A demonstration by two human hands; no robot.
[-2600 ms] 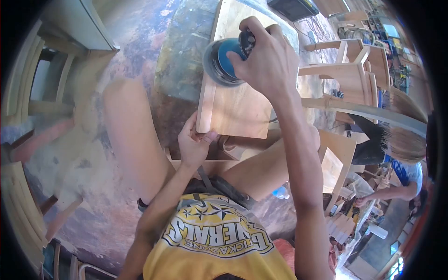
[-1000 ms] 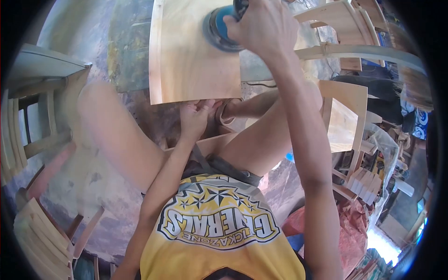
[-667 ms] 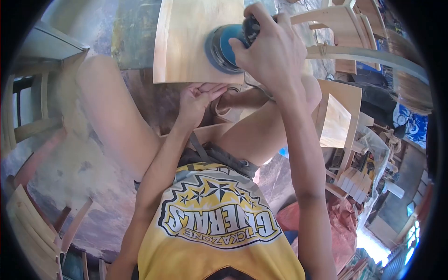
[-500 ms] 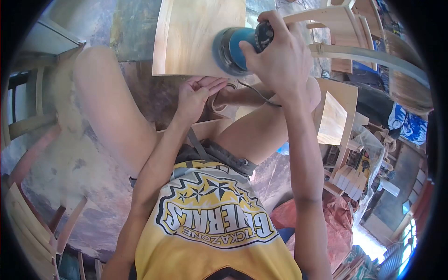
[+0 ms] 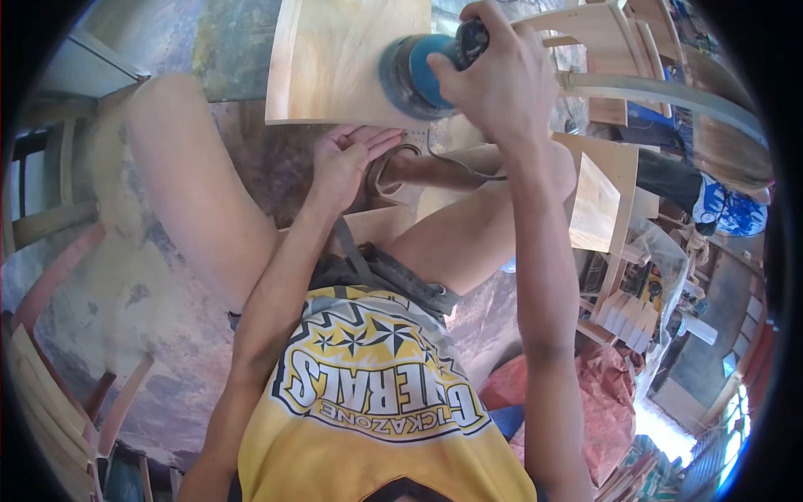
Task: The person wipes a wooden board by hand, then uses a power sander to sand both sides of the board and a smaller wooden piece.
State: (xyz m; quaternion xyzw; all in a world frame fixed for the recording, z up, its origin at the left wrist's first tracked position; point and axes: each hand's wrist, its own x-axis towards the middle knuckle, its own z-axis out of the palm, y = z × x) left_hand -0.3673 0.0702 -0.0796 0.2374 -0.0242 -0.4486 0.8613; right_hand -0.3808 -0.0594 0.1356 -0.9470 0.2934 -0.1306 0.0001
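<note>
My right hand (image 5: 506, 84) is wrapped round the black top of a blue power sander (image 5: 428, 71). The sander's round base rests on a pale wooden panel (image 5: 335, 71), near its right side and close to the near edge. A thin cord (image 5: 464, 173) trails from the sander over my leg. Just below the panel's near edge is my left hand (image 5: 343, 163), palm turned up and fingers stretched out. Its fingertips are right by that edge, with nothing in them.
Wooden chair frames stand at the far right (image 5: 661, 92) and the lower left (image 5: 54, 402). Another wooden piece (image 5: 595, 201) leans beside my right knee. Wood blocks (image 5: 627, 318), red sheeting (image 5: 598, 410) and a person in blue patterned cloth (image 5: 732, 205) are to the right.
The whole view has shifted slightly, moving panel, sander and hands a little up and left together. The right hand keeps its hold on the sander; the left hand stays stretched by the edge.
</note>
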